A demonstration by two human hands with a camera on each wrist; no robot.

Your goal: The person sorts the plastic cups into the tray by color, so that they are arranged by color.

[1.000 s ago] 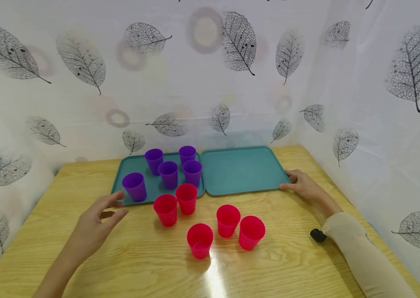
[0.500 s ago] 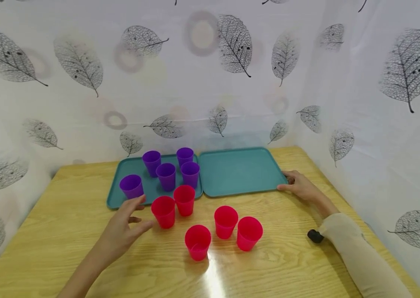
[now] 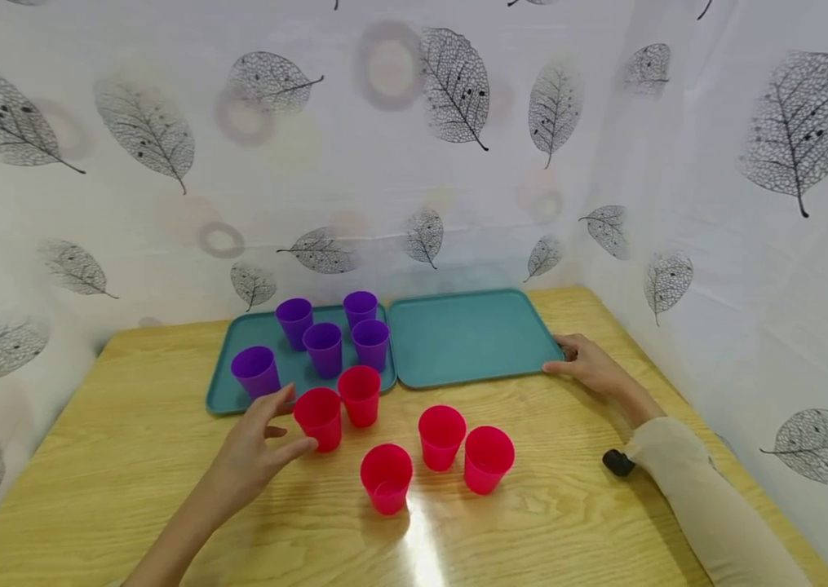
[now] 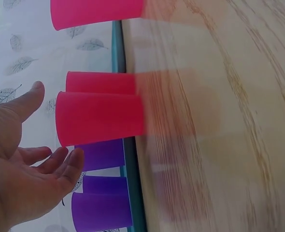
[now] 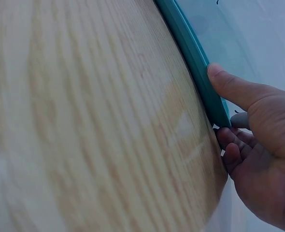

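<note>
My left hand (image 3: pixel 250 450) reaches beside a red cup (image 3: pixel 320 424), thumb and fingers spread around its left side. In the left wrist view a gap shows between the hand (image 4: pixel 31 159) and that cup (image 4: pixel 101 118). Another red cup (image 3: pixel 360 399) stands just behind it. My right hand (image 3: pixel 593 364) grips the front right corner of the right teal tray (image 3: pixel 475 338). In the right wrist view the thumb (image 5: pixel 229 87) lies on the tray's rim (image 5: pixel 193 53), and the other fingers curl at the corner's underside.
The left teal tray (image 3: pixel 219 395) bears several purple cups (image 3: pixel 324 352). Three more red cups (image 3: pixel 387 481) stand upright on the wooden table (image 3: pixel 546 522) in front. A small black object (image 3: pixel 617 463) lies beside the right sleeve. A leaf-patterned curtain (image 3: pixel 384 163) stands behind the trays.
My left hand has moved right, from beside the left tray's front purple cup to the nearest red cup. The right hand stays at its tray corner. The view has shifted slightly.
</note>
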